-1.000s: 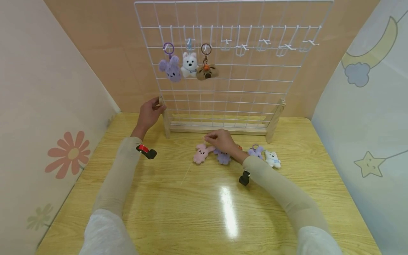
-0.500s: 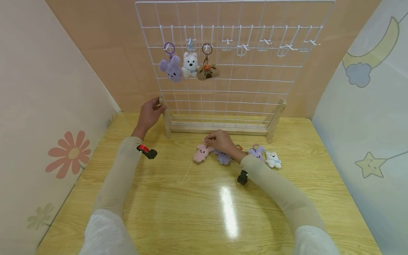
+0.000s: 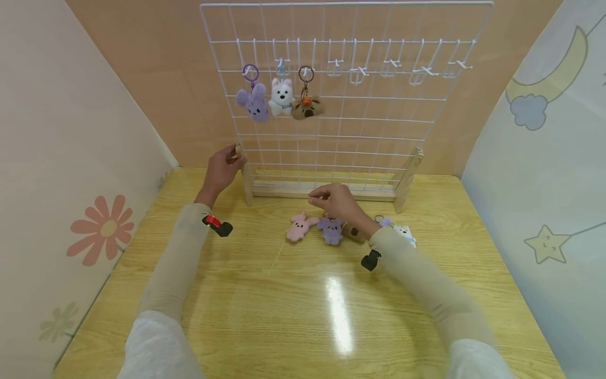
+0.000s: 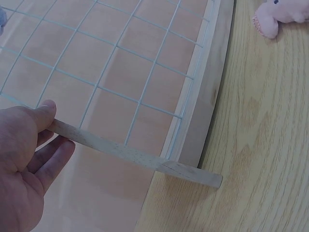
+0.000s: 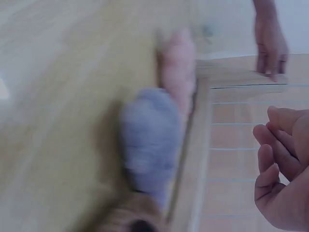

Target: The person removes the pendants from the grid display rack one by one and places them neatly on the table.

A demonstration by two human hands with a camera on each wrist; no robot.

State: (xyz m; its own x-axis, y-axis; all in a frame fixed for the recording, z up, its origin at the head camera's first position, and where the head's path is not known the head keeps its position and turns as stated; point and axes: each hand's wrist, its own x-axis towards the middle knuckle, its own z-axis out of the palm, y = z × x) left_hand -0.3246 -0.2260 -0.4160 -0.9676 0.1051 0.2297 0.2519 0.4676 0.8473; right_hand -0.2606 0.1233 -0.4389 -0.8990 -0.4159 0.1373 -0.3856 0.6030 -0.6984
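Note:
My left hand (image 3: 222, 169) grips the top of the wooden leg (image 4: 111, 146) at the left of the white wire grid rack (image 3: 350, 3). My right hand (image 3: 337, 202) hovers before the rack's base with loosely bent fingers and nothing between them, as the right wrist view also shows. Below it on the table lie a pink bunny keychain (image 3: 298, 229), a purple plush keychain (image 3: 331, 232) and a brown plush (image 3: 354, 232). Farther right, the forearm partly covers another purple plush (image 3: 385, 221) and a white dog plush (image 3: 406, 232).
From the rack's left hooks hang a purple plush keychain (image 3: 258, 105), a white dog keychain (image 3: 282, 98) and a brown plush keychain (image 3: 308, 108). Several bare white hooks (image 3: 361, 71) continue to the right. Patterned walls flank the wooden table (image 3: 236, 305).
My right hand has let go of the pink bunny keychain's top and moved up and slightly right, uncovering the purple and brown plushes. My left hand has stayed on the leg.

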